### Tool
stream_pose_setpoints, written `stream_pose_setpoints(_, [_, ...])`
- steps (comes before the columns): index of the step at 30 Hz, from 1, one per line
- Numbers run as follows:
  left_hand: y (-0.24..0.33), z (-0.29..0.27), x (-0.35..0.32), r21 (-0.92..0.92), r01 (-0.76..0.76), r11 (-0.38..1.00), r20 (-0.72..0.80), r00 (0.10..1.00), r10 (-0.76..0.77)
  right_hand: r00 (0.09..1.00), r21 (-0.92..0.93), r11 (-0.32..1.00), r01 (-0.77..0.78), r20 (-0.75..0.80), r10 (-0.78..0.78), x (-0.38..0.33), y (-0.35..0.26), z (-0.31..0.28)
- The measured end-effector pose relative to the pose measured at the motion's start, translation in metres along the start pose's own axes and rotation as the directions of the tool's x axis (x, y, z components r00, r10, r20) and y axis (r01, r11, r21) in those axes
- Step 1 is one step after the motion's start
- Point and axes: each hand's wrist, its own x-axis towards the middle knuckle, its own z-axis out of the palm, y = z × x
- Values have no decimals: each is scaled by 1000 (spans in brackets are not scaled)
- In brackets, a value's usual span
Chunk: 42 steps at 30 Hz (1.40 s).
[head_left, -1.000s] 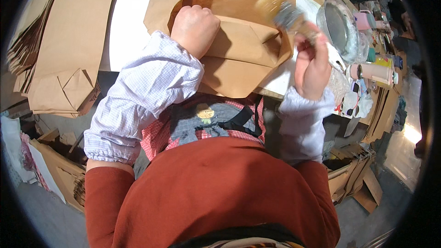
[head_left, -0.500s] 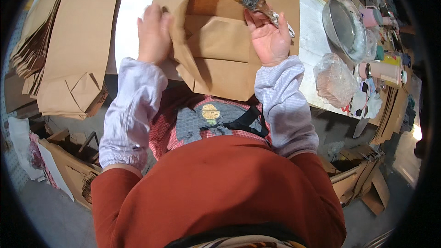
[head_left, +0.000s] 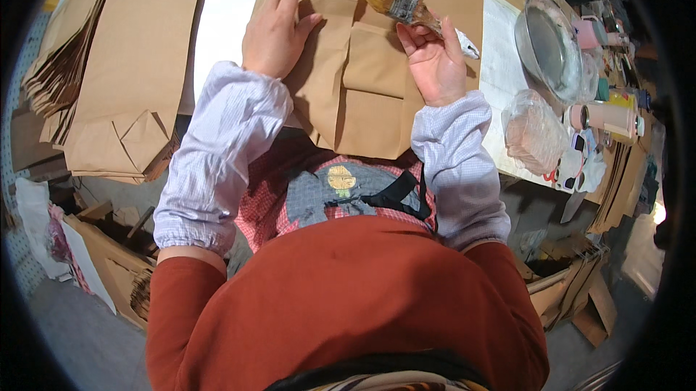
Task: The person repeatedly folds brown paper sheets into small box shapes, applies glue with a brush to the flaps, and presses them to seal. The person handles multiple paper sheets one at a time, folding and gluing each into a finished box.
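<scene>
A brown paper bag lies in front of me, its near end folded into overlapping flaps. My left hand rests over the left flap, fingers apart and holding nothing. In my right hand, palm up, is a paintbrush with yellowish bristles, a worn metal band and a handle whose end is coated white. The brush points up and left, above the bag's right side. The fingers of that hand curl round the handle.
Stacked brown paper bags lie at the left. To the right are a metal basin, a plastic-wrapped bundle, a pink bottle and sunglasses. Cardboard boxes stand on the floor at both sides.
My left hand has moved right, and the left flap, raised before, is now folded down over the middle. The right hand still holds the paintbrush, slightly further right.
</scene>
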Motion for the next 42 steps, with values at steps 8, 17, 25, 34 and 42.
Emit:
stream_pose_setpoints(8, [25, 2, -36, 222, -346, 912, 320, 909, 267, 988, -115, 989, -92, -137, 76, 12, -6, -5])
stream_pose_setpoints(17, [-12, 21, -6, 205, -530, 823, 263, 840, 475, 840, -501, 726, -471, -505, 197, -74, 8, 57])
stream_pose_setpoints(25, [-12, 25, -12, 242, -547, 802, 236, 834, 498, 890, -768, -449, 457, 395, 229, -117, -57, 99])
stream_pose_setpoints(34, [-10, 25, -12, 348, -551, 758, 270, 833, 482, 817, -756, -338, 561, 440, 373, -149, -14, 97])
stream_pose_setpoints(42, [-30, 25, 15, -382, -246, 891, 271, 892, 362, 727, -705, -181, 686, 650, 222, -62, 21, 127])
